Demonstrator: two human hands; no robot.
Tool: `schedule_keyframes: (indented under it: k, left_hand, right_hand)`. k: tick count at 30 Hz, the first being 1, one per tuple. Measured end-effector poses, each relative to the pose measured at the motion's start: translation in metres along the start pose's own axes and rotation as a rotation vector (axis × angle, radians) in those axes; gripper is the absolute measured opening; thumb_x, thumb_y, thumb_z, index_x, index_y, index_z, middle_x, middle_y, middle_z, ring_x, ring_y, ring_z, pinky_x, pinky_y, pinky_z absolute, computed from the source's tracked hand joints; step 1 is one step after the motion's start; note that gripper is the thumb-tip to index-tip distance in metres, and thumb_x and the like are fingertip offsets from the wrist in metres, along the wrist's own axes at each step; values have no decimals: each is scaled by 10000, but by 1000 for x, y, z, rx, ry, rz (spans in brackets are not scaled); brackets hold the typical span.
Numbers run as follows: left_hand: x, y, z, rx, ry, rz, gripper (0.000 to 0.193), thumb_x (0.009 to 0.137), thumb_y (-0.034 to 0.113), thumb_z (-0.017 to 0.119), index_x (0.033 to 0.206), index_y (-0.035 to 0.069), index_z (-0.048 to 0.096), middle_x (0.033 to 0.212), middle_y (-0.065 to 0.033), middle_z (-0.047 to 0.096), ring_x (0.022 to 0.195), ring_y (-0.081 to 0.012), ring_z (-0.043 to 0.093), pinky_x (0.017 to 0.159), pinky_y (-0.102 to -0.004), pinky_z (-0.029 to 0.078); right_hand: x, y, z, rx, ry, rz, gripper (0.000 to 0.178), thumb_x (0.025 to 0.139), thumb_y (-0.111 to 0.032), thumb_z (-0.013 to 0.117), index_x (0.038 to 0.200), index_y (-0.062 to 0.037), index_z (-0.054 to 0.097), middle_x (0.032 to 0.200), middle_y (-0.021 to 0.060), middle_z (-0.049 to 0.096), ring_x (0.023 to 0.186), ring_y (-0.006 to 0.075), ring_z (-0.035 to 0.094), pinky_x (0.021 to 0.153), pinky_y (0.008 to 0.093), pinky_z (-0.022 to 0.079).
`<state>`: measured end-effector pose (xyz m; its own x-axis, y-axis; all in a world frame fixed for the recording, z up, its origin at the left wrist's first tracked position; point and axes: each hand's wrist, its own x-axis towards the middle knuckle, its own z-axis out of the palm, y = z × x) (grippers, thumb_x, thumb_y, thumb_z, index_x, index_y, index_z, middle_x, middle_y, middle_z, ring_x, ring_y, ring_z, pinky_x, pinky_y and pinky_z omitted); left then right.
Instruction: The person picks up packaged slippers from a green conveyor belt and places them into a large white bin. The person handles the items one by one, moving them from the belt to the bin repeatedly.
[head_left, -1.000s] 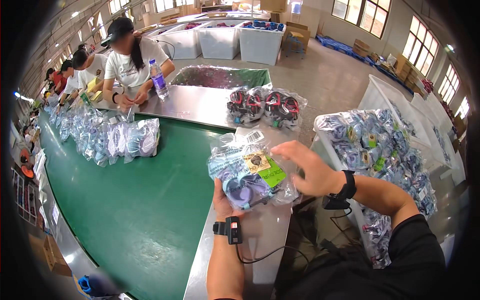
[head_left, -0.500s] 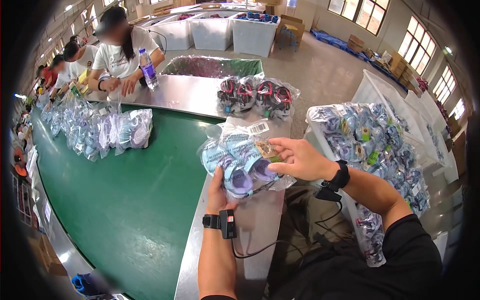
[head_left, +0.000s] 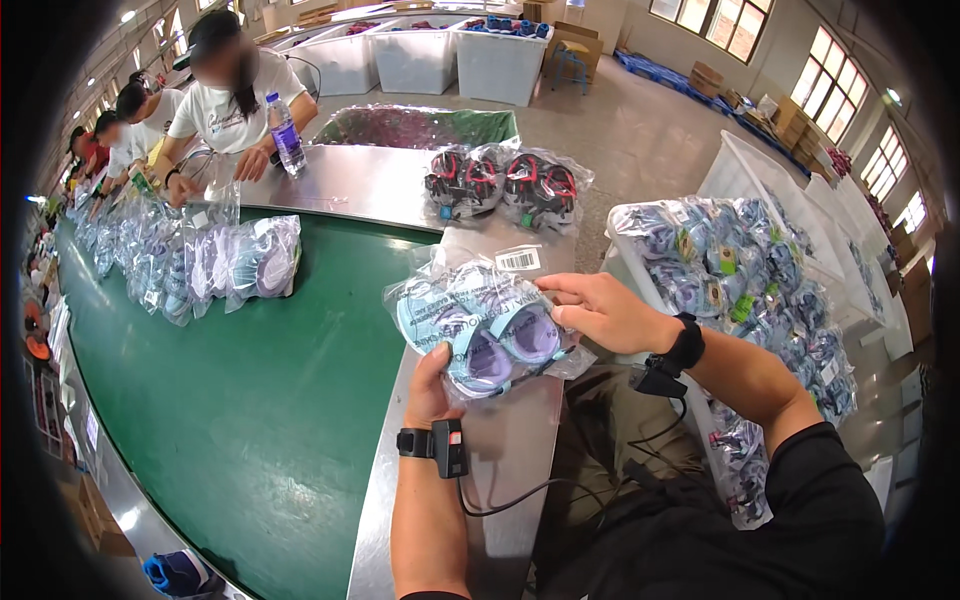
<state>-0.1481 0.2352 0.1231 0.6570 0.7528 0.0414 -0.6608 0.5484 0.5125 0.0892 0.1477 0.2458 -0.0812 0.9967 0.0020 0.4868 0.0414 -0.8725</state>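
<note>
A pair of light-blue and lilac sandals (head_left: pixel 485 335) lies in a clear printed plastic bag, above the metal edge of the table. My left hand (head_left: pixel 430 388) holds it from the near left, thumb on top and the other fingers hidden beneath. At the bag's right side my right hand (head_left: pixel 610 312) has its fingers bent and closed on the plastic; its thumb is mostly hidden. A white barcode label (head_left: pixel 518 259) sits at the far end of the bag. Both wrists carry black straps with small devices.
Bagged black-and-red sandals (head_left: pixel 500 185) lie beyond my hands. A green belt (head_left: pixel 250 400) runs at left, with a row of bagged lilac shoes (head_left: pixel 245 262). At right stands a white bin (head_left: pixel 625 245) full of bagged shoes. A person (head_left: pixel 235 110) works across the table by a bottle (head_left: pixel 285 138).
The brown-and-green tag on the sandals is out of sight now. The bagged sandals have turned a little in my left hand, and my right hand's fingers have closed at the bag's side.
</note>
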Motion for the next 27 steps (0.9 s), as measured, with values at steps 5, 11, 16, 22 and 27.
schedule_keyframes:
  k: [5, 11, 16, 22, 27]
  left_hand:
    - [-4, -2, -5, -70, -24, -15, 789, 787, 299, 767, 1431, -33, 453, 1340, -196, 616, 1198, -341, 637, 1059, -485, 515]
    - [-9, 3, 0, -124, -114, -18, 835, 783, 276, 758, 1471, -34, 400, 1374, -202, 589, 1226, -347, 620, 1079, -481, 500]
    - [-5, -9, -7, -85, 49, -106, 783, 941, 486, 635, 1500, 4, 376, 1445, -190, 533, 1310, -346, 545, 1113, -524, 446]
    - [-8, 1, 14, 261, -47, -201, 910, 965, 713, 444, 1570, 56, 269, 1540, -183, 434, 1366, -377, 487, 1097, -546, 452]
    - [-3, -25, -9, 354, 65, -279, 886, 956, 732, 442, 1518, 51, 365, 1483, -153, 497, 1351, -349, 485, 1142, -494, 388]
  right_hand:
    - [-8, -4, 1, 17, -18, -27, 426, 985, -106, 537, 1371, 73, 510, 723, 37, 555, 663, 71, 491, 621, 283, 434]
    - [-15, -22, 2, 4, -43, -37, 420, 996, -107, 532, 1377, 66, 502, 767, 45, 596, 701, 71, 540, 624, 278, 451]
    - [-20, 3, 5, 289, -3, 41, 443, 1029, -230, 574, 1383, 27, 505, 994, 53, 644, 843, 96, 601, 661, 261, 502]
    - [-15, 25, 18, 524, -24, 411, 689, 877, -442, 772, 1317, 25, 522, 1040, 77, 629, 780, 103, 576, 618, 269, 488]
    - [-42, 59, -23, 700, 141, 400, 434, 853, -268, 758, 1164, 14, 647, 1079, 61, 661, 995, 155, 602, 881, 312, 488]
